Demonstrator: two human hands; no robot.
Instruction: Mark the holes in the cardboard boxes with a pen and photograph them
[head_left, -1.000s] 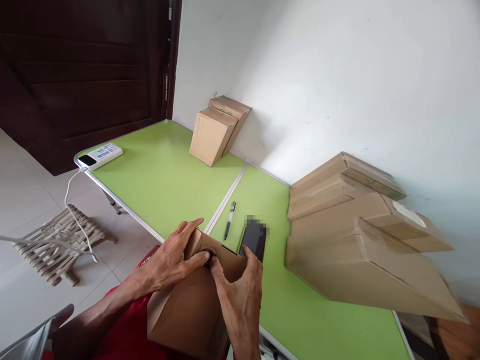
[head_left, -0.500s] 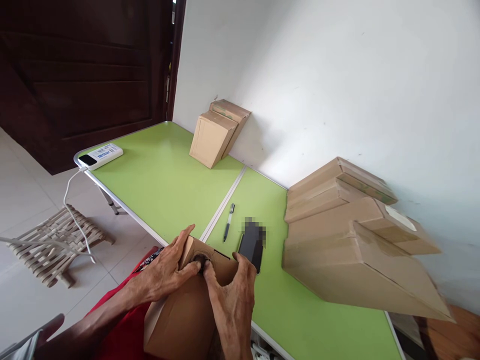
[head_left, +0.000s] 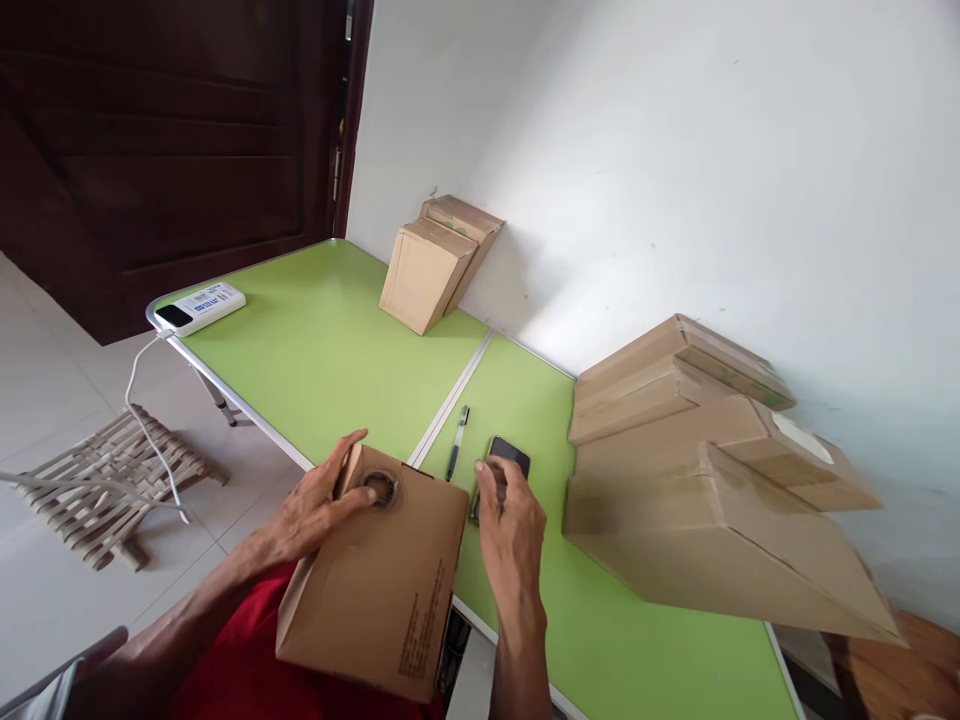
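Note:
A brown cardboard box [head_left: 390, 580] with printed text near its lower right edge rests tilted on my lap against the table edge. In its upper face is a round hole [head_left: 382, 488] with a dark, rough rim. My left hand [head_left: 319, 510] grips the box's left upper edge, its thumb at the hole. Off the box to the right is my right hand [head_left: 512, 530], fingers curled toward the thumb; whatever they may pinch is too small to name. Beneath and behind those fingers lies a dark phone [head_left: 511, 452], partly covered. A pen [head_left: 457, 440] lies beside it.
Several cardboard boxes [head_left: 645, 500] are stacked at the right of the green table [head_left: 315, 370], against the wall. Two smaller boxes [head_left: 424, 275] stand at the back. A white device [head_left: 206, 308] with a cable sits at the far left corner. A woven stool [head_left: 112, 490] is on the floor.
My right hand has left the hole and moved right, over the phone. The box now shows more of its face and printed text. My left hand still grips it, slightly farther left.

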